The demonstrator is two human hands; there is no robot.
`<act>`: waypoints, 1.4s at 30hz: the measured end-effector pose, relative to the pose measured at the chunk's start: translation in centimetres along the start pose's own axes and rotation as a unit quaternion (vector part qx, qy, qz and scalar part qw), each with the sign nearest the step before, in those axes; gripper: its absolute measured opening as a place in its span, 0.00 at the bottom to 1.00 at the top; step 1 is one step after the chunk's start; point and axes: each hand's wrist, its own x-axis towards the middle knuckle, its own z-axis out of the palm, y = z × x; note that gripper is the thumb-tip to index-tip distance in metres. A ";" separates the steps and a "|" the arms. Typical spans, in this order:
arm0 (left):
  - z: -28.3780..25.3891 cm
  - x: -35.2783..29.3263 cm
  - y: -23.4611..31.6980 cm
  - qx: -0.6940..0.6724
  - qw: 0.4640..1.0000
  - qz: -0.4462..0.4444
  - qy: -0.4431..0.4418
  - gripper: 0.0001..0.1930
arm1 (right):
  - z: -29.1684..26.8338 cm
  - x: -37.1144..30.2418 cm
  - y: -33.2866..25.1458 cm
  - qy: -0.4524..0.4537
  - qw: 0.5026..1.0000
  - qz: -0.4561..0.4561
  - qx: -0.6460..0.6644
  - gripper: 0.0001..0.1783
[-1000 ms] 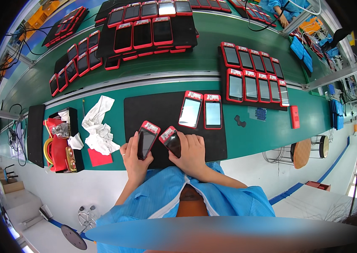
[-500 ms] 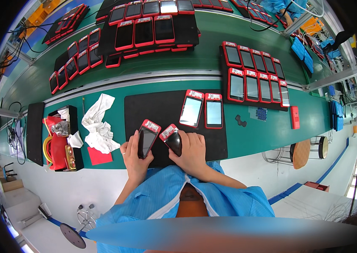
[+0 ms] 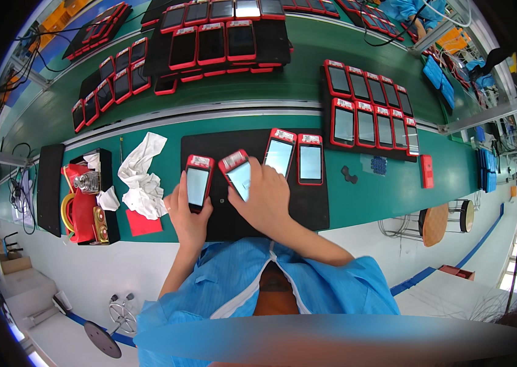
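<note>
My left hand (image 3: 186,214) is wrapped round the sides of a red-framed handheld device (image 3: 197,185), with its lit screen facing up. My right hand (image 3: 264,199) grips a second red-framed handheld device (image 3: 235,166), tilted to the left and partly hidden by the fingers. Both are over the black mat (image 3: 228,227) at the near side of the green bench. To the right of my right hand lie two more such devices, one slanted (image 3: 280,151) and one straight (image 3: 310,162), both with bright screens.
A black box (image 3: 109,183) of small parts and a crumpled white cloth (image 3: 142,174) lie left, beside a red square sheet (image 3: 144,222). Rows of similar devices (image 3: 343,122) fill dark trays beyond. A red block (image 3: 427,171) sits right. Another person's sleeve (image 3: 402,9) shows far right.
Both hands have moved away from my body with their devices. The two held screens went from dark to lit. The left device now stands straighter; the right one has shifted slightly left.
</note>
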 end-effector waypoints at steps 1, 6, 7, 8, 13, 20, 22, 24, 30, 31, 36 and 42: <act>0.2 0.6 0.1 0.009 1.000 0.005 0.002 0.43 | 0.8 1.3 -0.2 0.002 1.000 0.001 -0.002 0.38; 2.2 1.8 0.4 0.033 0.999 -0.003 0.010 0.43 | 4.0 5.5 -0.5 -0.044 0.993 0.024 -0.111 0.41; 2.7 2.0 0.7 0.035 0.999 0.001 0.004 0.43 | 4.1 5.6 -0.4 -0.040 0.992 0.022 -0.118 0.42; 3.1 2.3 1.0 0.037 0.999 0.004 -0.003 0.43 | 4.1 5.7 -0.2 -0.040 0.992 0.021 -0.118 0.42; 4.3 3.5 2.0 0.025 0.998 0.053 -0.029 0.45 | -1.4 5.4 1.2 -0.014 0.993 0.010 -0.116 0.33; 5.6 4.1 2.2 0.051 0.995 0.080 -0.039 0.42 | -8.5 -1.4 11.3 -0.046 0.986 0.121 -0.103 0.38; 5.8 4.2 2.3 0.036 0.994 0.072 -0.076 0.41 | -8.1 -3.4 12.0 -0.061 0.988 0.105 -0.095 0.43; 5.5 4.3 2.7 0.045 0.992 0.096 -0.063 0.42 | -7.3 -3.9 12.4 -0.069 0.992 0.082 -0.068 0.54; 4.0 4.7 3.6 0.001 0.987 0.109 -0.116 0.49 | -5.5 -3.9 13.2 -0.001 0.997 0.076 -0.014 0.51; 4.1 4.2 3.2 -0.013 0.988 0.063 -0.138 0.51 | -5.6 -3.8 13.2 -0.003 0.997 0.080 -0.009 0.51; 5.0 3.8 2.7 -0.043 0.989 0.019 -0.140 0.58 | -5.5 -3.6 13.4 0.007 0.997 0.081 0.001 0.51; 4.4 10.3 6.3 0.106 0.918 0.230 -0.304 0.64 | -5.4 -3.7 13.8 0.019 0.999 0.051 0.000 0.52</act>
